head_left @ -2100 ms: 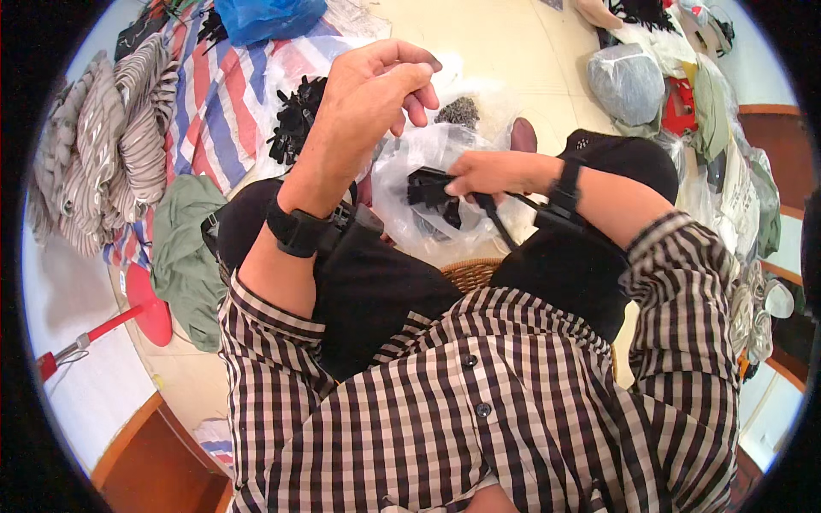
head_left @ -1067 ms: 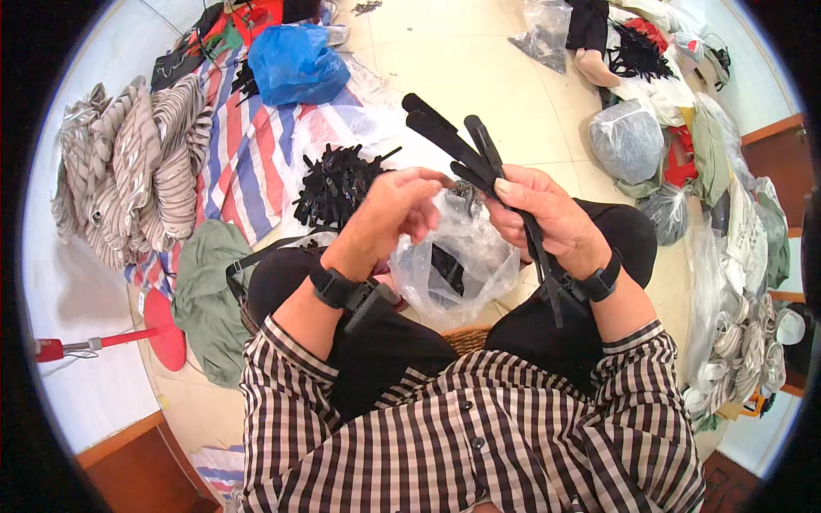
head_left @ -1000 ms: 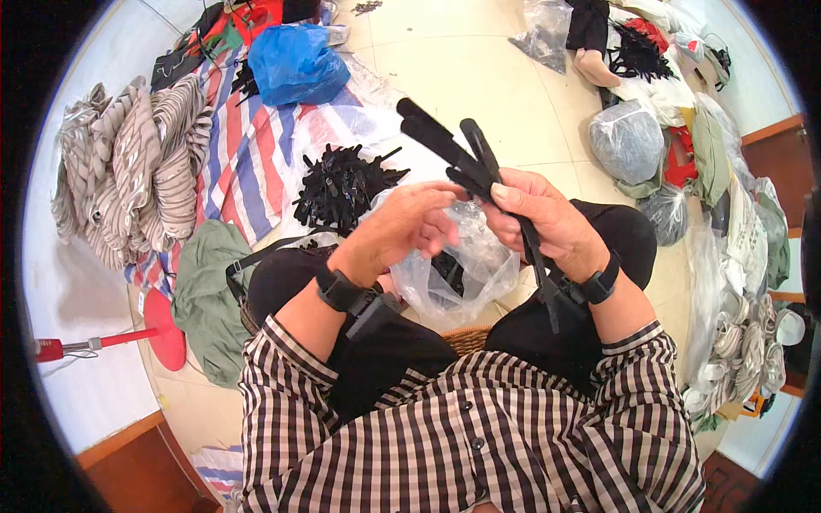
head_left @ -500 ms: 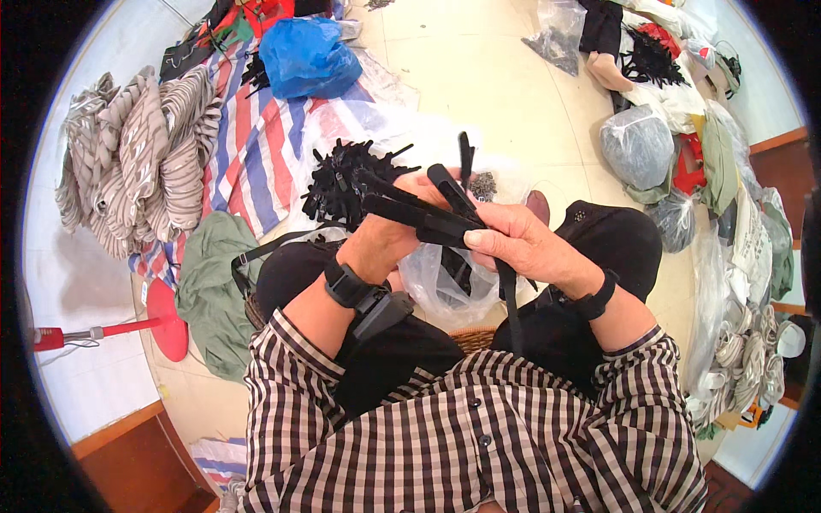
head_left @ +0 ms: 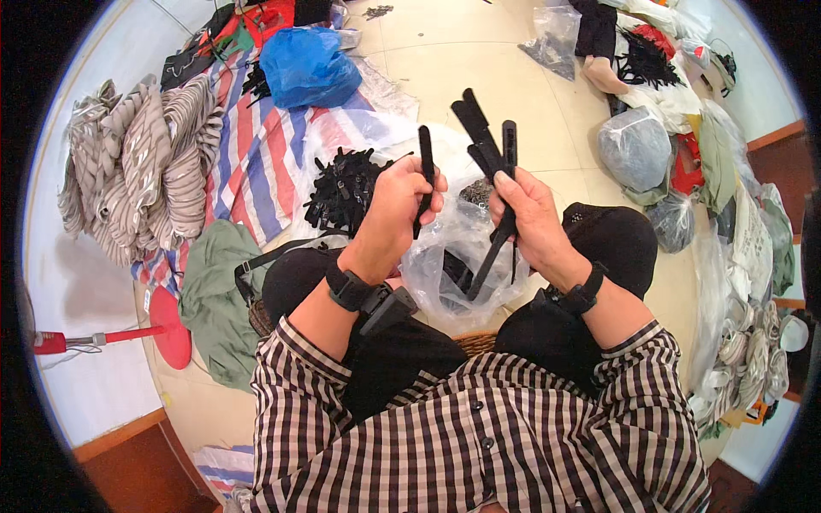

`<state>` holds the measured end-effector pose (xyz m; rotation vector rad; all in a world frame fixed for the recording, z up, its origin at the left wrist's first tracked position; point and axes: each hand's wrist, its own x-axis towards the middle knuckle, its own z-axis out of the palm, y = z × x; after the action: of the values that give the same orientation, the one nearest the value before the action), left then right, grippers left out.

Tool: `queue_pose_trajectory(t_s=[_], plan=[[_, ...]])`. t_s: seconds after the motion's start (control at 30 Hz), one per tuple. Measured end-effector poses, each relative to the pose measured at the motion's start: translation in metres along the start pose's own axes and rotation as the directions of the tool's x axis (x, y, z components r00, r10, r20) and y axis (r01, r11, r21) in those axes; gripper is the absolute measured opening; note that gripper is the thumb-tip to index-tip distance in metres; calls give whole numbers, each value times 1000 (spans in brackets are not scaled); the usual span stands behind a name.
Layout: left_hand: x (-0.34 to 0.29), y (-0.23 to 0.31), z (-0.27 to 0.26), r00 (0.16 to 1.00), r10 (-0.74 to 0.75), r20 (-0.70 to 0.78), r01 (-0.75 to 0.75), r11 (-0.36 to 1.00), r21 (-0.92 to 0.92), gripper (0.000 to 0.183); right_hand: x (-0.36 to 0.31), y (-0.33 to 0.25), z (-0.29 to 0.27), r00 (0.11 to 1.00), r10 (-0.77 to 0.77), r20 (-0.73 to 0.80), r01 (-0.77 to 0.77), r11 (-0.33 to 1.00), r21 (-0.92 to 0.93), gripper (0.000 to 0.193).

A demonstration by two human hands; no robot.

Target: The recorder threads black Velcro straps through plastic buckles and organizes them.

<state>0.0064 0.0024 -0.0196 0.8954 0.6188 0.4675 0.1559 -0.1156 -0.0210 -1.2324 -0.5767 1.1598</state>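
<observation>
My left hand pinches a single short black strap, held upright between thumb and fingers. Apart from it, my right hand grips a bundle of black straps that fan out above and hang below the fist. Under my hands a clear plastic bag lies open between my knees, with dark pieces inside. Beyond my left wrist is a heap of black straps on clear plastic. Small metal pieces show partly behind my right hand.
A striped tarp spreads at the left under a blue plastic bag and beside bundled beige straps. Green cloth lies by my left knee, near a red round base. Filled clear bags line the right.
My hands have drawn apart; before, they were together over the straps. The left now has one strap, while the bundle is in the right, pointing more upright.
</observation>
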Motion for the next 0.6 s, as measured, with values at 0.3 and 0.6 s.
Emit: queue_pose_trajectory(t_s=[0.3, 0.6], plan=[[-6, -8, 25, 998, -11, -61, 14, 999, 40, 15, -6, 4, 9, 998, -8, 69, 15, 995, -103, 20], [-6, -15, 27, 995, 13, -94, 7, 978, 210, 25, -9, 14, 13, 950, 151, 273, -187, 976, 111, 26]])
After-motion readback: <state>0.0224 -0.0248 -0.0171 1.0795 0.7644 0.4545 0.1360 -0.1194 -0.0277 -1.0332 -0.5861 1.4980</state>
